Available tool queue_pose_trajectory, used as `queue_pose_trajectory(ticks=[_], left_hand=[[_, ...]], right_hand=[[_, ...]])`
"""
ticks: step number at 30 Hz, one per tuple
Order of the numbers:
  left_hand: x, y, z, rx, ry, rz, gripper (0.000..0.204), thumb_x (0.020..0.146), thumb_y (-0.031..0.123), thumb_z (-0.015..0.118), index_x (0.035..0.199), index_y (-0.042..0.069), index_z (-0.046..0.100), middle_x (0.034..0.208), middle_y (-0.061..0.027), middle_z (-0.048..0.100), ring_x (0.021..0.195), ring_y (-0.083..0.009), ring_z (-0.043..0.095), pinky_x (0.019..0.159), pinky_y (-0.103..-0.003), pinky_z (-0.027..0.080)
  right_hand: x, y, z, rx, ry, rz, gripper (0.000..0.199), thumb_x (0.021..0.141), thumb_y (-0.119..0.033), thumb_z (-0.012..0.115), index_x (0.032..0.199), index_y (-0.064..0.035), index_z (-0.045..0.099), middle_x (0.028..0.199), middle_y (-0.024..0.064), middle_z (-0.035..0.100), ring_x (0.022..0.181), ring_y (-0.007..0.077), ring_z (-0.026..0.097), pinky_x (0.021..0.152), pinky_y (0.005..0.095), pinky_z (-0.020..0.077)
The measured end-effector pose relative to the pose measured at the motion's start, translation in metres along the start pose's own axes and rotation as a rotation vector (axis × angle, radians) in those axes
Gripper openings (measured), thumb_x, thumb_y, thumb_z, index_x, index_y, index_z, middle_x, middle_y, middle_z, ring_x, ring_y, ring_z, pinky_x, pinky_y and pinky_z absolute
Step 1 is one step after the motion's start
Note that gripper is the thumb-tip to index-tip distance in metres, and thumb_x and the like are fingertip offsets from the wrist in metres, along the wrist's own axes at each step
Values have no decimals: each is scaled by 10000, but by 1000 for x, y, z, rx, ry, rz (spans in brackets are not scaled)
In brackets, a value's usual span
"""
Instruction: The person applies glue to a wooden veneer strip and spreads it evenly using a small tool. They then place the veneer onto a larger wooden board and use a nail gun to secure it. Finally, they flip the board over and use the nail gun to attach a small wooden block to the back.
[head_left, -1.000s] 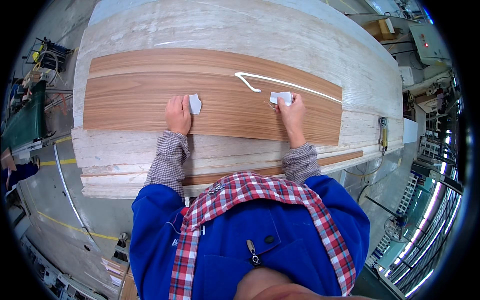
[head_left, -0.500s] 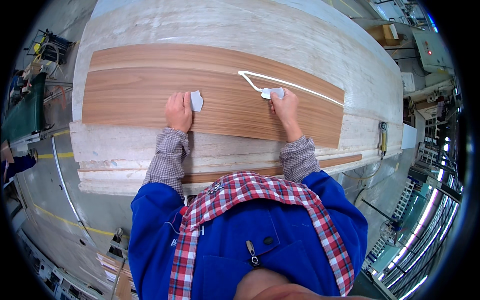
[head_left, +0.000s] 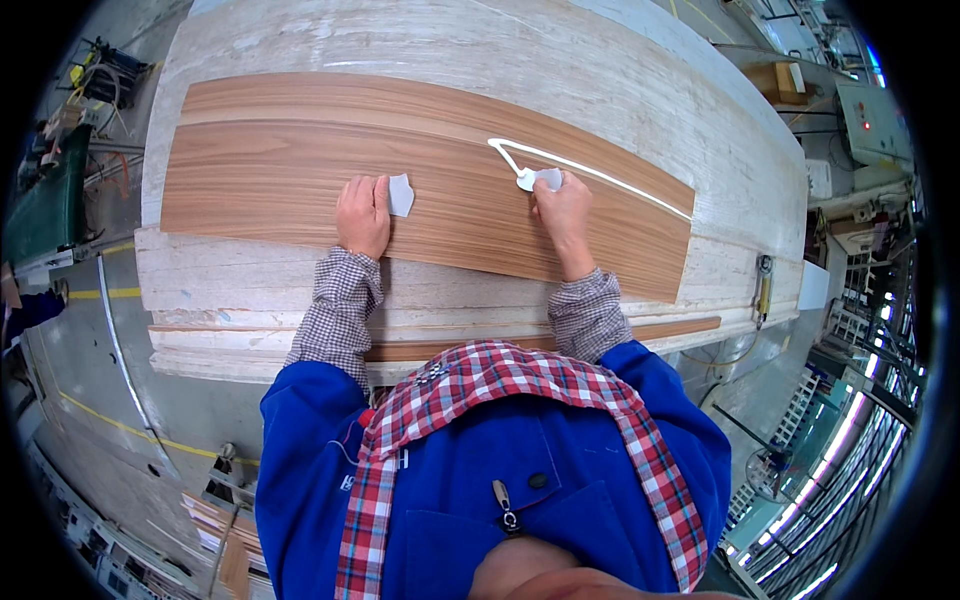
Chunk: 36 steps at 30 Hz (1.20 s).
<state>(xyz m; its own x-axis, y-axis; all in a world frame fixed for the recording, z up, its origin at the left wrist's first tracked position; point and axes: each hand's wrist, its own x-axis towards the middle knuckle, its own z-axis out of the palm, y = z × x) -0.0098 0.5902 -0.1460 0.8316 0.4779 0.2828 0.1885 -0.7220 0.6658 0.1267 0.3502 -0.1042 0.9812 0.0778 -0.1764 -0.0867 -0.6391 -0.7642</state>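
Note:
A long wood-grain panel [head_left: 270, 160] lies across the worktable. On its right half runs a white bead of glue-like paste [head_left: 507, 158], bent into a sharp corner, with a long leg toward the right end. My right hand [head_left: 567, 215] pinches a small pale grey piece [head_left: 549, 178], like a scraper or folded sheet. Against that piece sits a round white patch, where the short leg of the bead ends. Closed at the panel's near side, my left hand [head_left: 363, 215] holds a similar grey flat piece [head_left: 401, 196] over the wood. What both pieces are made of is unclear.
The whitish worktable [head_left: 450, 50] extends past the panel on the far side. A narrow wood strip [head_left: 660, 328] lies along its near edge. At the right edge is a yellow-and-grey hand tool [head_left: 764, 287] with a hose. A box [head_left: 778, 83] stands beyond the far right corner.
My right hand has shifted slightly left along the panel, and the white patch at its grey piece looks rounder. My left hand stays in place on the panel; the whole view has shifted a little.

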Motion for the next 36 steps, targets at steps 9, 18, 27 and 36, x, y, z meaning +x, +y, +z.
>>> queue_pose_trajectory(ticks=[9, 18, 27, 36], left_hand=[[1, 2, -1, -31, 33, 16, 210, 901, 177, 504, 757, 25, 523, 759, -134, 529, 738, -326, 511, 650, -415, 407], [1, 4, -3, -30, 38, 5, 202, 887, 174, 523, 749, 27, 530, 747, -137, 526, 722, -330, 509, 636, -422, 402], [0, 8, -5, -27, 82, -29, 183, 877, 179, 536, 761, 38, 553, 744, -124, 541, 721, -320, 520, 639, -411, 408], [-6, 6, -9, -56, 85, -50, 177, 868, 178, 549, 761, 36, 559, 738, -121, 544, 719, -310, 525, 649, -399, 418]], right_hand=[[4, -28, 17, -44, 26, -8, 164, 762, -121, 574, 734, 40, 594, 518, 113, 596, 439, 191, 603, 453, 317, 481], [22, -37, 40, -22, -23, -19, 150, 769, -98, 549, 747, 47, 582, 557, 82, 606, 429, 119, 576, 395, 255, 448], [43, -40, 53, -147, -95, -383, 144, 799, -125, 592, 788, 18, 588, 587, 98, 608, 445, 148, 573, 423, 282, 448], [43, -68, 58, -499, -274, -937, 76, 772, -110, 599, 794, -63, 544, 739, 117, 576, 653, 307, 589, 536, 413, 471]])
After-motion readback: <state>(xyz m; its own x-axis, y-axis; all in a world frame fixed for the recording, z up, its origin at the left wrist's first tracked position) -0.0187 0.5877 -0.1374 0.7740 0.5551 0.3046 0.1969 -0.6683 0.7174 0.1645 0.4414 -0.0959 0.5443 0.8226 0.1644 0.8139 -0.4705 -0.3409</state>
